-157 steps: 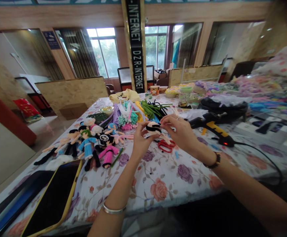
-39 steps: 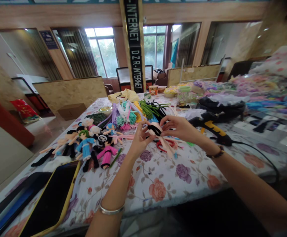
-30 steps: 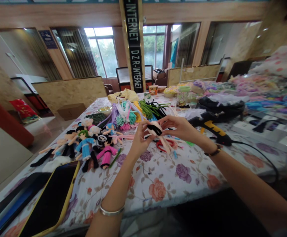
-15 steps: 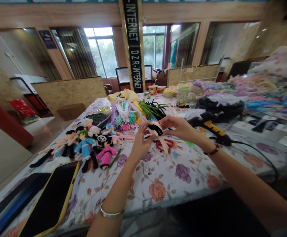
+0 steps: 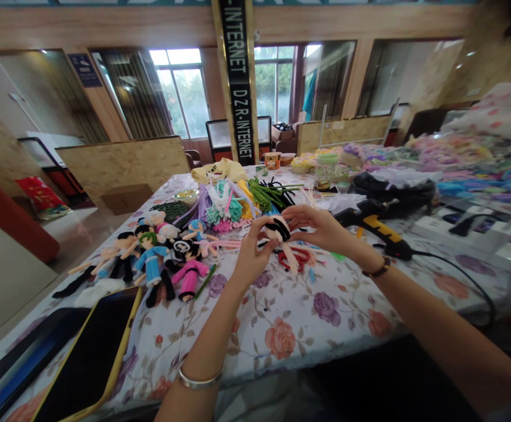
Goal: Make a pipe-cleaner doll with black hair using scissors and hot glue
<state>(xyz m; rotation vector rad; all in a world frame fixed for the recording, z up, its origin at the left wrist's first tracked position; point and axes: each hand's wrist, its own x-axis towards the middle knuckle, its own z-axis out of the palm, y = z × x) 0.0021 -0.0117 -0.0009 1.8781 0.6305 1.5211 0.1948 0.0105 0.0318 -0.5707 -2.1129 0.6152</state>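
Note:
Between my hands, above the table, is a small pipe-cleaner doll head (image 5: 278,227), pale with black strands across it and a pale strip hanging down. My left hand (image 5: 256,243) pinches it from the left, thumb below and fingers above. My right hand (image 5: 314,227) has its fingertips closed on its right side. Red-handled scissors (image 5: 297,258) lie on the cloth just behind and below the piece. Several finished pipe-cleaner dolls (image 5: 152,258) lie to the left of my left hand.
Bundled coloured pipe cleaners (image 5: 226,205) lie behind my hands. A black and yellow glue gun (image 5: 381,231) with a cord rests at right. A yellow-cased phone (image 5: 90,357) lies front left on the floral tablecloth (image 5: 325,334). A black bag (image 5: 391,190) sits at back right.
The held head has turned slightly, and its black strands show a little differently. The hanging strip has shifted slightly left. Both hands stay in nearly the same place.

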